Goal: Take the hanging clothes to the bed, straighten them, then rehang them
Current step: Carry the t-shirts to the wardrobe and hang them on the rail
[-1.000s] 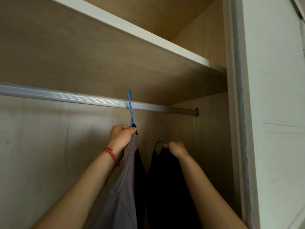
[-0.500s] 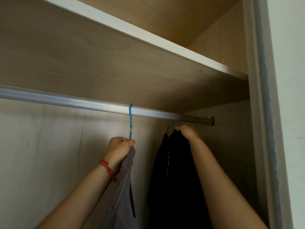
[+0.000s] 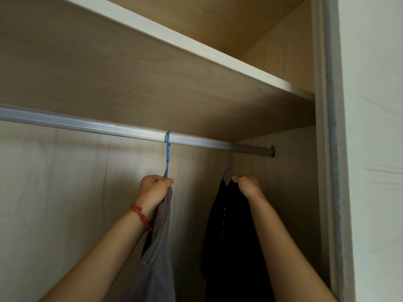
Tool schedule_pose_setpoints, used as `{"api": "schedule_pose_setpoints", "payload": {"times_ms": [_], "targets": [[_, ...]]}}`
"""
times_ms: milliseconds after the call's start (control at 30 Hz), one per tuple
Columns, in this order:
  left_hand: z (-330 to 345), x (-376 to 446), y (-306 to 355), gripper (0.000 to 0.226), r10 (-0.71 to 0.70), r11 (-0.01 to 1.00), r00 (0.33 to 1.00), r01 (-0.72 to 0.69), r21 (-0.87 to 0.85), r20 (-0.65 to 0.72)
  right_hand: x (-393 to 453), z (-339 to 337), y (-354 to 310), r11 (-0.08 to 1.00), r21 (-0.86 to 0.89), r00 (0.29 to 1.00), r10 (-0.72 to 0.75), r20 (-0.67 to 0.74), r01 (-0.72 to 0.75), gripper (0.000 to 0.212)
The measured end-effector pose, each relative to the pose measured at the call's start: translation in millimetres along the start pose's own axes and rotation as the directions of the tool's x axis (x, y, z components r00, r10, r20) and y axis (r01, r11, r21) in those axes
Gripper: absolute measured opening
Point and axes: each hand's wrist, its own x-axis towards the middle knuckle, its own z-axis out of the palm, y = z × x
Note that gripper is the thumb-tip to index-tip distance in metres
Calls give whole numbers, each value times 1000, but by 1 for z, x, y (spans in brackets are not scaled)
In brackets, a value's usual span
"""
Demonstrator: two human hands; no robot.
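Note:
Inside the wardrobe a silver rail (image 3: 87,124) runs left to right. A blue hanger (image 3: 168,153) has its hook over the rail and carries a grey garment (image 3: 160,247). My left hand (image 3: 153,189), with a red bead bracelet at the wrist, is closed around the hanger's neck and the garment's top. To the right, a black garment (image 3: 231,247) hangs on a thin pale hanger (image 3: 229,162) whose hook reaches the rail's right end. My right hand (image 3: 248,185) grips the top of the black garment just below that hook.
A wooden shelf (image 3: 196,49) sits just above the rail. The wardrobe's right side panel (image 3: 294,192) is close behind the black garment, and a white door frame (image 3: 327,149) stands at the right. Bare rail stretches to the left.
The blue hanger's hook came down onto the rail. My right hand lifted the black garment from below the rail up to its right end, where its hook now reaches the rail.

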Motion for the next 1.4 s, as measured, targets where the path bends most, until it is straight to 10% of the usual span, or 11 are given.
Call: {"api": "schedule_pose_setpoints", "payload": {"times_ms": [200,833,1167,1400], "targets": [[-7,-5,5,19,5,1000,1000,-5,5,2,-6,-3,4,999,-40,999,-18,-29,16,12],[-52,-111,-55,22,230,968,961,-210,135,-152,-132,-26,126,979,-161,992,-120,48,126,48],[-148,-228,-174,17,-147,929,977,190,317,-156,-239,-28,270,972,-156,972,194,131,-173,34],[-220,-318,-258,13,-526,810,844,534,243,-104,-325,-24,360,862,-384,899,411,150,-330,24]]}}
